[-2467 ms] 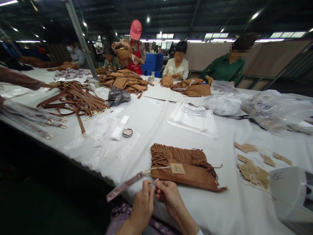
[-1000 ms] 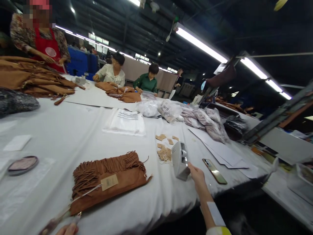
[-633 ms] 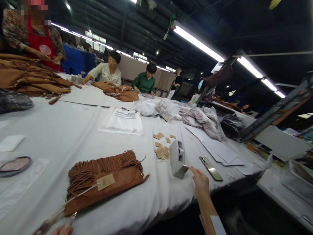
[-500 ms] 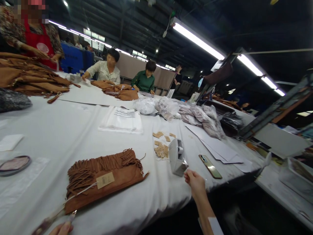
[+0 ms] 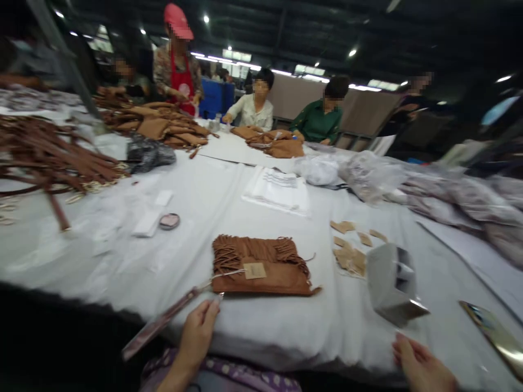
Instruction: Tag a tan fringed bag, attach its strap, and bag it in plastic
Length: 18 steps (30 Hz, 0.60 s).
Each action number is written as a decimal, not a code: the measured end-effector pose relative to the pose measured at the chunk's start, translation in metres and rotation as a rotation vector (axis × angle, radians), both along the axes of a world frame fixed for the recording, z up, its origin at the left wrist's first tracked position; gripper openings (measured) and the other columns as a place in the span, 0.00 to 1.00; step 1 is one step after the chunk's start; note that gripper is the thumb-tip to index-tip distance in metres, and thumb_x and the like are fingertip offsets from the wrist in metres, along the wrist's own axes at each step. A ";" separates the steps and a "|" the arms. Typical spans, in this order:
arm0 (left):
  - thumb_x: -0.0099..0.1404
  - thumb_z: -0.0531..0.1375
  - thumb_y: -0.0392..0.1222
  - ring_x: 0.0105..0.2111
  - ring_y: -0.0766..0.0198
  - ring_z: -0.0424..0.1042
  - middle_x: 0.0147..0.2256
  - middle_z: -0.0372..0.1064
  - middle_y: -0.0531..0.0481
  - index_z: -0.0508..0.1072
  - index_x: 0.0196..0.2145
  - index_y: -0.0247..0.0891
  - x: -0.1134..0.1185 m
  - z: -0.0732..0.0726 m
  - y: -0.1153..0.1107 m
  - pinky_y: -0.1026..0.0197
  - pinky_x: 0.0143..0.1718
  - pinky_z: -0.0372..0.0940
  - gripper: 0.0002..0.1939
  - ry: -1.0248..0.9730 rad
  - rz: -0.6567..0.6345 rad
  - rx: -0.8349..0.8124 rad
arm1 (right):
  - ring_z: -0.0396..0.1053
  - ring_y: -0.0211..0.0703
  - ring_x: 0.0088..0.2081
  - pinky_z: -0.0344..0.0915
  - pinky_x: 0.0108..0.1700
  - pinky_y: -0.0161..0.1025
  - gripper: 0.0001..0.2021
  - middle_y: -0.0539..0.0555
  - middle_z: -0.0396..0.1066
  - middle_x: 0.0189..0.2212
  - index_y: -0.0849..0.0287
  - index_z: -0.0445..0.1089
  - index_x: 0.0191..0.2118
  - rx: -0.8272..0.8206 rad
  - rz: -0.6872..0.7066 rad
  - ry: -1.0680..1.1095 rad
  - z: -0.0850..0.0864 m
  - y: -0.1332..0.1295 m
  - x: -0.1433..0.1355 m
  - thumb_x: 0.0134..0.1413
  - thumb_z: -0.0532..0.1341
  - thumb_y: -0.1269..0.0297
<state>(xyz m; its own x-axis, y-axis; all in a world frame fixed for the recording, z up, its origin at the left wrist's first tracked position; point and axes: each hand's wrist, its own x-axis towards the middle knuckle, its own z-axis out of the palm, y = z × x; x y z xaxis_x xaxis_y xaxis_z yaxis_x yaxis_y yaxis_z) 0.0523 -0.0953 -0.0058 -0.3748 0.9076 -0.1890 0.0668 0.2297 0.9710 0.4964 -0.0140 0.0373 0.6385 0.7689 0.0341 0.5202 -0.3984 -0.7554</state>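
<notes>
A brown suede fringed bag (image 5: 261, 250) lies flat on the white-covered table with a tan card tag (image 5: 255, 270) on top, tied by a white string. A wrapped strap (image 5: 163, 325) extends from its lower left corner over the table edge. My left hand (image 5: 199, 329) is closed, thumb and finger pinching a small metal clasp (image 5: 221, 295) beside that corner. My right hand (image 5: 425, 362) is closed in a pinch just in front of the tape dispenser (image 5: 388, 283); anything between its fingertips is too small to make out.
Loose card tags (image 5: 350, 257) lie left of the dispenser, and a phone (image 5: 492, 332) right of it. Beyond are white plastic bags (image 5: 280, 190) and bagged goods (image 5: 441, 190). Brown straps (image 5: 61, 147) and a roll of tape (image 5: 169, 220) lie left. Co-workers (image 5: 253, 106) work across the table.
The view has swung left, so the table's things appear further right. My right hand has come slightly away from the dispenser's cutting edge. My left hand stays at the bag's corner.
</notes>
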 end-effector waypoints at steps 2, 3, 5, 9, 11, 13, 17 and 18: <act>0.61 0.52 0.64 0.25 0.65 0.57 0.21 0.54 0.56 0.63 0.24 0.39 0.000 -0.003 0.004 0.64 0.27 0.55 0.24 -0.023 0.009 0.020 | 0.68 0.48 0.19 0.65 0.24 0.42 0.14 0.55 0.70 0.16 0.56 0.69 0.22 -0.124 0.147 0.108 0.006 0.004 -0.042 0.34 0.60 0.49; 0.62 0.52 0.63 0.25 0.65 0.56 0.22 0.53 0.56 0.63 0.25 0.39 0.001 -0.004 0.004 0.64 0.27 0.54 0.23 -0.027 0.012 0.028 | 0.67 0.46 0.19 0.66 0.24 0.41 0.15 0.53 0.70 0.16 0.56 0.70 0.24 -0.171 0.278 0.146 0.012 0.004 -0.069 0.34 0.61 0.49; 0.64 0.51 0.60 0.26 0.65 0.56 0.23 0.53 0.56 0.61 0.25 0.39 0.001 -0.007 0.003 0.64 0.29 0.54 0.21 -0.019 0.019 0.037 | 0.65 0.42 0.20 0.64 0.25 0.38 0.16 0.50 0.69 0.18 0.57 0.70 0.27 -0.193 0.615 0.196 0.029 0.002 -0.129 0.40 0.62 0.47; 0.65 0.51 0.56 0.26 0.65 0.55 0.22 0.53 0.56 0.59 0.24 0.40 0.004 -0.009 0.001 0.64 0.28 0.52 0.19 -0.004 0.025 0.051 | 0.60 0.35 0.22 0.58 0.24 0.33 0.16 0.47 0.63 0.19 0.58 0.68 0.27 -0.240 1.134 0.302 0.055 -0.002 -0.238 0.52 0.58 0.49; 0.65 0.51 0.55 0.25 0.65 0.55 0.22 0.53 0.56 0.59 0.24 0.40 0.004 -0.007 0.001 0.64 0.28 0.51 0.18 0.004 0.026 0.061 | 0.59 0.34 0.22 0.57 0.24 0.32 0.15 0.46 0.62 0.20 0.59 0.68 0.27 -0.265 1.271 0.351 0.059 0.001 -0.274 0.54 0.58 0.51; 0.66 0.50 0.53 0.25 0.65 0.56 0.22 0.54 0.56 0.59 0.24 0.40 0.005 -0.006 0.001 0.63 0.28 0.51 0.17 0.030 0.033 0.067 | 0.59 0.35 0.23 0.56 0.24 0.32 0.14 0.47 0.63 0.20 0.60 0.68 0.27 -0.264 1.348 0.355 0.057 0.006 -0.298 0.54 0.58 0.54; 0.67 0.49 0.51 0.24 0.66 0.56 0.22 0.53 0.57 0.59 0.24 0.40 0.005 -0.003 0.000 0.63 0.28 0.50 0.17 0.078 0.042 0.065 | 0.59 0.36 0.24 0.54 0.26 0.33 0.12 0.49 0.66 0.20 0.61 0.69 0.24 -0.219 1.424 0.224 0.042 0.017 -0.324 0.52 0.58 0.60; 0.67 0.48 0.51 0.24 0.66 0.56 0.21 0.53 0.57 0.58 0.24 0.40 0.005 -0.003 0.000 0.63 0.27 0.50 0.17 0.084 0.041 0.063 | 0.59 0.36 0.24 0.54 0.26 0.33 0.12 0.49 0.66 0.20 0.61 0.69 0.23 -0.217 1.428 0.181 0.039 0.019 -0.327 0.52 0.58 0.61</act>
<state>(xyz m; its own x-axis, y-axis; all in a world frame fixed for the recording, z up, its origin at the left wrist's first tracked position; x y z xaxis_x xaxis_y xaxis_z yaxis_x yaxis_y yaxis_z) 0.0578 -0.0957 -0.0088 -0.4243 0.9002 -0.0982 0.1400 0.1723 0.9750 0.1689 0.0048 0.0760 -0.6763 0.7192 -0.1593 0.4691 0.2537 -0.8460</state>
